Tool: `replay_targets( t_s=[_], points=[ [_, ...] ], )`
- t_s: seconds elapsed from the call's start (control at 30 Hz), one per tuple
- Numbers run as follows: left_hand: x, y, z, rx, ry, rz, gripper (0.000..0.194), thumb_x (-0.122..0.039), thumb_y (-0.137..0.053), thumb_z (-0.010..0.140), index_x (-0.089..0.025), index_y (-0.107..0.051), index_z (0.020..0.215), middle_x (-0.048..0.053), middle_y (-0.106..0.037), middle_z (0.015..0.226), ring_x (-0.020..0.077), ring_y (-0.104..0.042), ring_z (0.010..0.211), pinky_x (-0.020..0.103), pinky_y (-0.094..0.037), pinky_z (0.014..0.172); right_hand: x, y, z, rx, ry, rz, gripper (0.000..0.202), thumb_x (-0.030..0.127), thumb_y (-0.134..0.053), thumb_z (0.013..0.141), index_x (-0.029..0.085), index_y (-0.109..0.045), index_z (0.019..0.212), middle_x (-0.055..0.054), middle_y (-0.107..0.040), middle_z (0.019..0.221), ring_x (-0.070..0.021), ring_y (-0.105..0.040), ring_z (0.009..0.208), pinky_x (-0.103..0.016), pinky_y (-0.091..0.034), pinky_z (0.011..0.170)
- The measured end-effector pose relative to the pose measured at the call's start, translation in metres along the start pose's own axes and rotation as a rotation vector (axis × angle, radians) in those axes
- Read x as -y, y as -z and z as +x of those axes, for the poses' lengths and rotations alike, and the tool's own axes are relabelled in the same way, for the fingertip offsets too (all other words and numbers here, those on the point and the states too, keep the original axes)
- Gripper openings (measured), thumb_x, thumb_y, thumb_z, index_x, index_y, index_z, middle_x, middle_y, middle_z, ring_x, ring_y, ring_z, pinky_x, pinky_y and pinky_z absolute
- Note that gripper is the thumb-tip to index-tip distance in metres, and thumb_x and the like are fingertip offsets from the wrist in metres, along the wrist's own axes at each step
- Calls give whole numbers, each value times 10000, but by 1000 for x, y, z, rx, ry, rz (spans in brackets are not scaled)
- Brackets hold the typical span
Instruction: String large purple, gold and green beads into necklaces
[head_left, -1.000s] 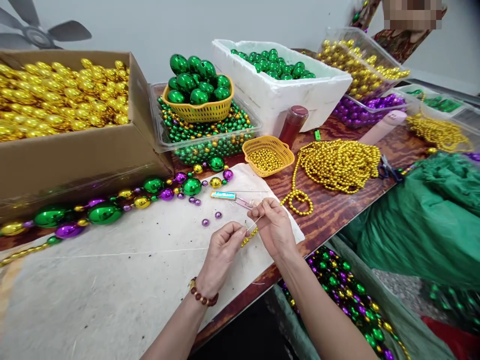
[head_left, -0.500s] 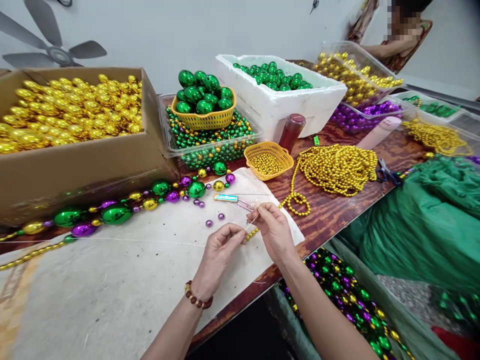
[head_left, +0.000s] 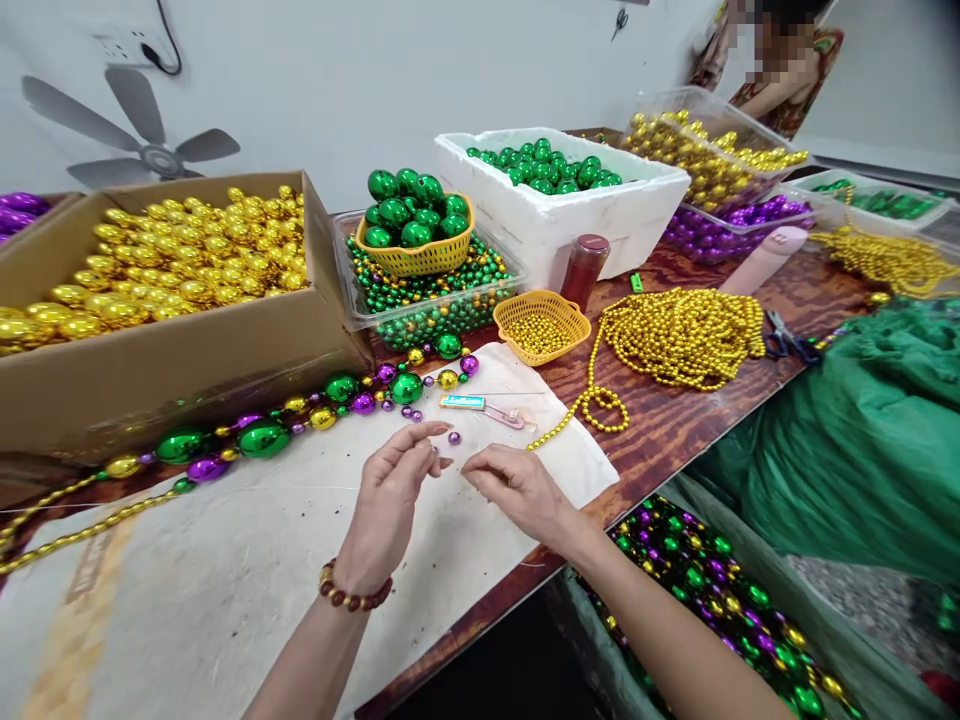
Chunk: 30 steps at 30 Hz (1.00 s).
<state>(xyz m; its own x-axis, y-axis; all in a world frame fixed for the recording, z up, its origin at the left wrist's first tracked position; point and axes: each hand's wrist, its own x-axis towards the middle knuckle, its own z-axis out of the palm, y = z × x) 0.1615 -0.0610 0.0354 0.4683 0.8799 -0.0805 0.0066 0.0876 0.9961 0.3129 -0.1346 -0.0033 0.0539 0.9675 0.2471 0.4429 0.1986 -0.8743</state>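
Over the white cloth (head_left: pixel 285 560), my left hand (head_left: pixel 394 490) is closed in a pinch, a beaded bracelet on its wrist. A thin white thread runs from the left toward it. My right hand (head_left: pixel 521 490) is closed too, facing it across a small gap; what its fingertips hold is too small to make out. A gold bead string (head_left: pixel 555 432) passes behind the right hand. A purple bead (head_left: pixel 454 438) lies just beyond the hands, near a blue-labelled tool (head_left: pixel 463 402). Behind them lies a strand of green, gold and purple beads (head_left: pixel 264 437).
A cardboard box of gold beads (head_left: pixel 172 360) stands left. Farther back are a yellow basket (head_left: pixel 416 262), a white foam box (head_left: pixel 487 205) and a red bottle (head_left: pixel 585 268). Scissors (head_left: pixel 787 340) lie right of piled gold strings (head_left: pixel 682 335). A person is at the back right.
My hands have moved apart and nearer to me, the right one turning inward. The camera view has shifted slightly, showing more of the left side.
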Motion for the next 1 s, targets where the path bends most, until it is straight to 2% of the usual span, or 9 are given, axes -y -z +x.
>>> replay_targets(
  t_s=[0.17,0.27,0.37,0.5,0.63,0.7,0.8,0.9,1.0],
  points=[
    [-7,5,-2,305,-87,716,237,-338,-467,904,-192,-616,792,19,-555,770,172,-515,748,302,-376,700,4,7,-2,-41,65,-311,123,220,-537,898,199,-582,1010,-33,-676,926,-165,-626,820,-249,-415,696],
    [-10,7,3,504,-51,779,288,-359,-437,913,-184,-594,746,13,-549,750,161,-502,713,286,-364,662,6,17,-3,31,101,-377,133,242,-544,898,210,-565,1026,-25,-687,963,-158,-631,814,-241,-399,678],
    [-10,11,8,597,73,688,280,-392,-514,869,-175,-585,707,-10,-502,675,131,-438,632,257,-331,590,4,31,-2,167,145,-412,219,307,-584,893,230,-560,1097,-16,-696,1000,-166,-637,852,-251,-386,702],
    [-21,16,7,548,251,388,235,-393,-595,818,-178,-604,724,-29,-414,589,93,-276,519,241,-202,480,-16,56,2,258,190,-473,190,181,-640,812,236,-637,993,-14,-708,883,-192,-624,864,-306,-351,809],
    [-52,21,-2,391,212,173,200,-379,-672,757,-185,-642,722,3,-445,612,80,-227,492,244,-131,449,-49,100,9,117,109,-483,158,61,-605,744,187,-667,817,-34,-689,798,-189,-590,790,-333,-343,806],
    [-67,26,-6,297,166,115,219,-380,-696,735,-183,-624,672,-3,-417,585,69,-213,473,236,-128,436,-52,127,10,39,76,-467,130,71,-587,760,172,-659,799,-27,-669,765,-177,-571,743,-318,-363,756],
    [-78,41,-13,182,145,27,195,-378,-688,754,-191,-633,741,-35,-344,558,49,-161,454,209,-125,413,-20,161,6,-52,50,-384,155,153,-496,876,178,-647,897,4,-621,728,-134,-533,642,-256,-378,606],
    [-83,55,-23,136,155,-26,172,-354,-680,776,-196,-633,824,-44,-321,567,53,-166,465,181,-154,389,45,179,-2,-133,60,-297,164,244,-548,891,205,-676,985,26,-613,748,-98,-512,610,-236,-361,539],
    [-87,63,-34,163,149,-62,172,-338,-679,790,-186,-599,797,-45,-350,580,40,-168,450,165,-152,373,108,184,-9,-147,191,-450,206,322,-596,869,242,-715,1016,55,-655,807,-67,-540,654,-253,-370,567]
  ],
)
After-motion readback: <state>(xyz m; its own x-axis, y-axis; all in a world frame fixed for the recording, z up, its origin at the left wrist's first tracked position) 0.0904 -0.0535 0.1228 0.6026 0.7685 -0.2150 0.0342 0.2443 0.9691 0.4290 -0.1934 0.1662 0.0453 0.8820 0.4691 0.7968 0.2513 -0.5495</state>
